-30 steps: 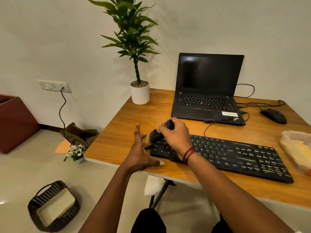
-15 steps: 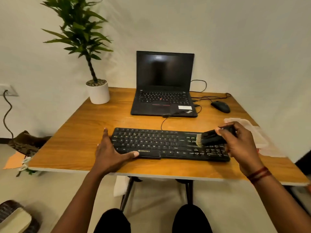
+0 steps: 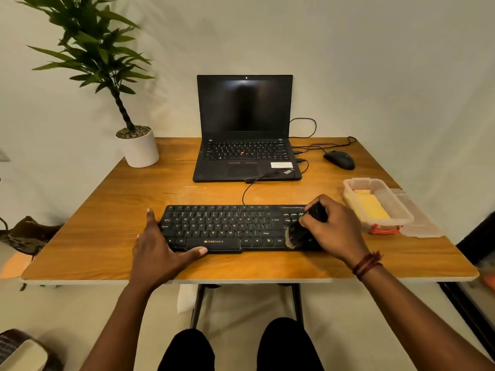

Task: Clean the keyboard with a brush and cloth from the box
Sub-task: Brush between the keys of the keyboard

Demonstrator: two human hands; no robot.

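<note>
A black keyboard [image 3: 227,226] lies near the front of the wooden table [image 3: 107,223]. My left hand [image 3: 158,253] lies open against its left end, thumb stretched along the front edge. My right hand [image 3: 334,228] grips a black brush [image 3: 298,235] over the keyboard's right end, with the bristles down on the keys near the front edge. The hand hides most of the brush handle. To the right stands a clear plastic box [image 3: 377,207] with a yellow cloth [image 3: 372,207] inside.
An open black laptop [image 3: 245,135] stands behind the keyboard, with cables and a black mouse [image 3: 339,159] to its right. A potted plant [image 3: 139,145] stands at the back left corner. The box lid [image 3: 417,220] lies right of the box. A basket [image 3: 18,352] sits on the floor at left.
My right hand has carried the brush from the keyboard's left end across to its right end, and now down to the front keys. My left hand stays at the left end.
</note>
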